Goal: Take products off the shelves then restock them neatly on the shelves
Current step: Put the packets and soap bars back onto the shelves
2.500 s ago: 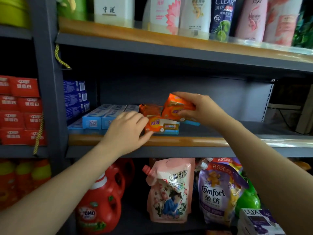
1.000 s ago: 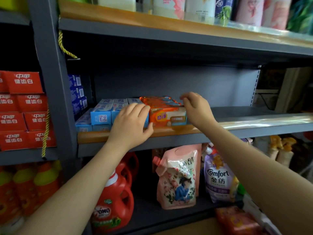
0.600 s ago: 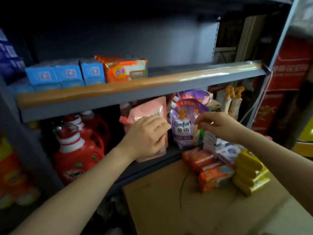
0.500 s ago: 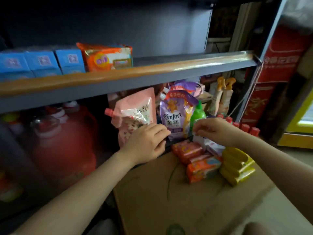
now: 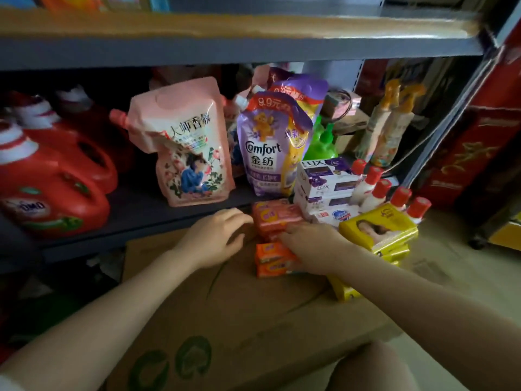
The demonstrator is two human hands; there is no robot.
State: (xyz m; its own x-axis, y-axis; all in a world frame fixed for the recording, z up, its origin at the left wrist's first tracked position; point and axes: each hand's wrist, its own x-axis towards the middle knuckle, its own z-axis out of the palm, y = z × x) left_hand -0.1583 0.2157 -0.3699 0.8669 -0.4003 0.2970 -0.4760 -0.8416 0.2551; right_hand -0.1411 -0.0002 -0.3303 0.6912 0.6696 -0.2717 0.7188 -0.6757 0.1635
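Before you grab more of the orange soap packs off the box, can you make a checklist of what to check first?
1. Left hand free to help: ok, it looks empty beside the pinkish-orange soap packs.
2. Right hand holding a pack: cannot tell, it lies over the orange soap packs but the fingers are blurred.
3. Packs stacked flat on the cardboard box: ok.
4. Neighbours safe from a knock: not ok, the yellow soap packs and the red-capped bottles stand close to the right.
5. Room on the upper shelf: cannot tell, its top is out of view.
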